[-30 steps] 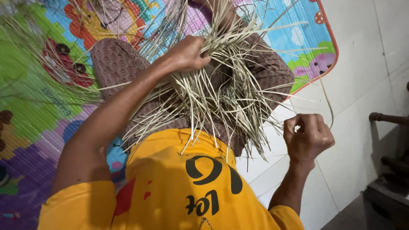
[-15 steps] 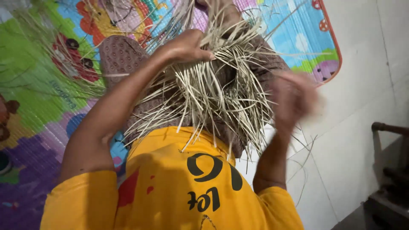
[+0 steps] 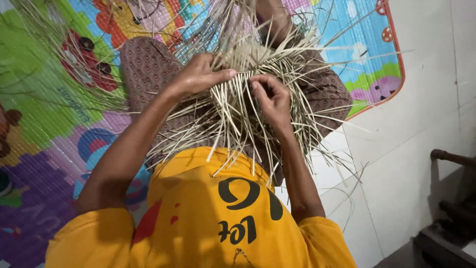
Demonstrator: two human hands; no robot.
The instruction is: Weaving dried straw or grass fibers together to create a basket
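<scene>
On a colourful cartoon play mat (image 3: 44, 99), both hands, left (image 3: 201, 74) and right (image 3: 270, 99), pinch pale straw strips (image 3: 233, 116) close together.

You get soft, even indoor light with no glare, only faint shadows under the straw strips (image 3: 238, 114) and a dim corner at lower right, while the centre stays sharp and the play mat (image 3: 44, 99) bends slightly at the wide-angle edges.

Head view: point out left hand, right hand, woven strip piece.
left hand (image 3: 198, 75), head view, on the back of the hand.
right hand (image 3: 271, 99), head view, on the knuckles.
woven strip piece (image 3: 248, 55), head view, on the tight plaited patch above both hands.
</scene>
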